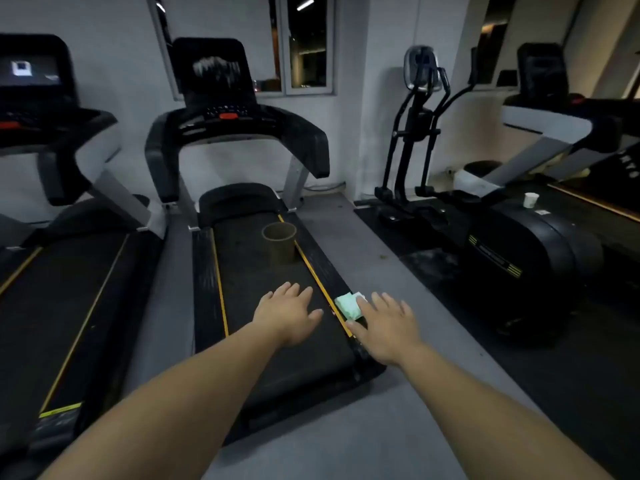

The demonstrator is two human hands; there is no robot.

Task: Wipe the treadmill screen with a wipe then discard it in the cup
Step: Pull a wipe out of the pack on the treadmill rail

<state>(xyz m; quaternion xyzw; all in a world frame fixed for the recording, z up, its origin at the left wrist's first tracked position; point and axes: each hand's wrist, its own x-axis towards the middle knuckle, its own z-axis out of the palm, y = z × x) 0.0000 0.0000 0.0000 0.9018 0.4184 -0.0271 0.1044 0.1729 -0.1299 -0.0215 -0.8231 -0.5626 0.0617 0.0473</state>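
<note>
The treadmill screen is a dark panel with pale smears, high at the back of the middle treadmill. A brown paper cup stands upright on the belt near its right yellow stripe. A pale green wipe packet lies on the treadmill's right side rail. My right hand hovers just right of the packet, fingers spread, fingertips at its edge. My left hand is held flat over the belt, fingers apart, holding nothing.
Another treadmill stands to the left with a lit screen. An elliptical trainer with a small white cup on it stands to the right. Grey floor runs between the machines.
</note>
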